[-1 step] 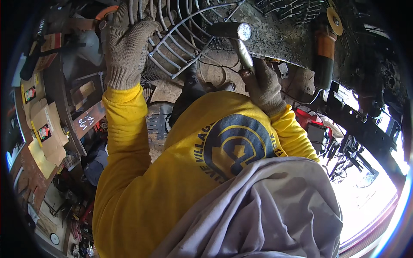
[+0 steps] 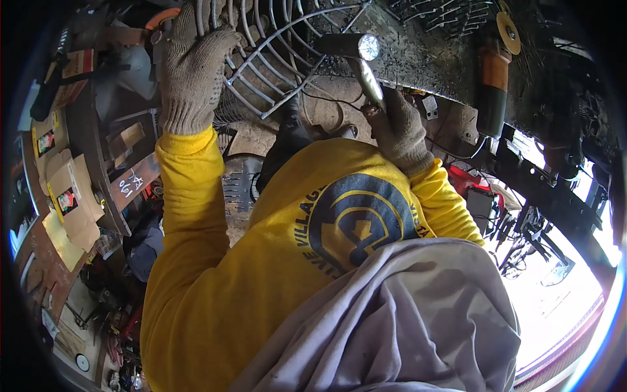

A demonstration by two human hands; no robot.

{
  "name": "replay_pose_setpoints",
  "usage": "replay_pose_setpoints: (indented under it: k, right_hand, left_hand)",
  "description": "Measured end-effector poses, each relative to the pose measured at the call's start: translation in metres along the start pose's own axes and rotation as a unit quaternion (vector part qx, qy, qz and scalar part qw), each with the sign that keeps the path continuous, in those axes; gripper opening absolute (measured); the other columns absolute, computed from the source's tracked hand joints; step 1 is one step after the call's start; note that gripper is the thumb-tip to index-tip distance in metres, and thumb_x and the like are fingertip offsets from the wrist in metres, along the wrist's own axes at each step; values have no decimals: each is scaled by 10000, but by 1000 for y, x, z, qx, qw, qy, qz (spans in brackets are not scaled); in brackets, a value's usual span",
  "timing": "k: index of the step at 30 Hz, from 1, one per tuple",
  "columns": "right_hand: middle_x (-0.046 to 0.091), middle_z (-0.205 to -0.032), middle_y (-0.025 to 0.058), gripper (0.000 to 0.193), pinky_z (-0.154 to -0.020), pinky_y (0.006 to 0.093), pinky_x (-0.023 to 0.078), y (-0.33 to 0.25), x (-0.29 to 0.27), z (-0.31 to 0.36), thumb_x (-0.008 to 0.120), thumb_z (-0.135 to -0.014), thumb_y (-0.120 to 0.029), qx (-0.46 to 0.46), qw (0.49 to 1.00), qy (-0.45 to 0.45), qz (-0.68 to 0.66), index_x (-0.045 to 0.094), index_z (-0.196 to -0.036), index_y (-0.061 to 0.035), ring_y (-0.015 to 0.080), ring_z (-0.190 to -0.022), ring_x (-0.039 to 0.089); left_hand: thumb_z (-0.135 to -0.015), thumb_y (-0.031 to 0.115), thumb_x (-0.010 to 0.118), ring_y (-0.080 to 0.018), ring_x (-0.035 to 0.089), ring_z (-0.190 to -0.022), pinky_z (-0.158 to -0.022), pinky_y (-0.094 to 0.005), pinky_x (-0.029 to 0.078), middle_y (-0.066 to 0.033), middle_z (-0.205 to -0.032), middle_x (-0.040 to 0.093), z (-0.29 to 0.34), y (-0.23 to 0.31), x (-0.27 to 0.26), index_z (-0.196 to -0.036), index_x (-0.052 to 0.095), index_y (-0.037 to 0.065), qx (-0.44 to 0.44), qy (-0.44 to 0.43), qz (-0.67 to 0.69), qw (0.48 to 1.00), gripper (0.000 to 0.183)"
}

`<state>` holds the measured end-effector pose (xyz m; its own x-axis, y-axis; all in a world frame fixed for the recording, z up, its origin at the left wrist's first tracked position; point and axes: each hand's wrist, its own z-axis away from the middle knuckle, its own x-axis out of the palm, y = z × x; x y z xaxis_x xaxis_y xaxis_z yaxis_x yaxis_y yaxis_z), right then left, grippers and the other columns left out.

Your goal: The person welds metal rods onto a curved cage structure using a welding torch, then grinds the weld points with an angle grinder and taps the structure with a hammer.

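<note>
My left hand point(image 2: 196, 72), in a knitted work glove, is closed around the upper left part of a curved metal rod grille point(image 2: 247, 63). Its fingertips are partly hidden among the rods. The grille has a bent outer rod with several cross rods fanning across it. My right hand point(image 2: 401, 136), gloved too, grips the handle of a hammer point(image 2: 343, 46). The hammer's head lies sideways at the grille's right edge, its bright round face pointing right. From this view I cannot tell whether the head touches the rods.
A dark, scarred workbench point(image 2: 418, 55) spans the upper right, with short metal rods point(image 2: 450, 16) scattered on it. An orange and black angle grinder point(image 2: 493, 85) with a yellowish disc sits at its edge. Cardboard boxes point(image 2: 77, 199) and a wooden shelf stand at left. A cable point(image 2: 326, 98) hangs below the grille.
</note>
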<state>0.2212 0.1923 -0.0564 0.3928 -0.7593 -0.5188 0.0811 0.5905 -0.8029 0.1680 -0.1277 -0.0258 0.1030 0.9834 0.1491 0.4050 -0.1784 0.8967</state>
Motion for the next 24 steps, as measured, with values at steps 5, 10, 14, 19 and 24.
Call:
replay_pose_setpoints:
  k: [5, 10, 14, 19, 24]
  right_hand:
    - [686, -912, 200, 409, -730, 434, 530, 3, 10, -6, 628, -943, -330, -35, 997, 20, 59, 570, -1242, -57, 343, -836, 712]
    - [682, -904, 203, 414, -731, 447, 527, -2, 10, -10, 645, -933, -321, -48, 995, 15, 91, 572, -1242, -56, 356, -829, 703]
    - [685, -904, 199, 412, -738, 454, 525, 6, 13, -5, 665, -915, -294, -49, 997, 49, 44, 583, -1225, -36, 366, -823, 692]
    - [689, -935, 195, 421, -730, 452, 528, 3, 12, -5, 669, -912, -305, -69, 995, 44, 61, 577, -1228, -42, 395, -834, 683]
    - [677, -917, 208, 406, -720, 475, 524, 7, 15, -12, 644, -932, -311, -84, 992, 21, 96, 566, -1222, -37, 410, -842, 678]
  left_hand:
    - [-902, 101, 577, -202, 648, -1078, -896, -306, 510, -103, -1261, 653, -1, -4, 1, -1219, 659, 15, 27, -11, -63, 998, 339]
    - [-929, 105, 564, -211, 654, -1077, -858, -315, 527, -110, -1286, 639, -5, 13, -7, -1143, 686, 24, -35, 21, -155, 987, 259]
    - [-933, 99, 559, -214, 655, -1081, -864, -317, 526, -106, -1278, 645, -19, 20, 15, -1133, 691, 26, -100, -37, -337, 936, 251]
    - [-915, 95, 573, -194, 650, -1041, -870, -299, 508, -96, -1236, 662, -9, 1, 2, -1170, 682, 24, -115, 58, -231, 964, 286]
    - [-889, 93, 614, -152, 639, -980, -860, -280, 493, -74, -1180, 681, -9, -6, -5, -1227, 665, 34, -142, 95, -169, 971, 347]
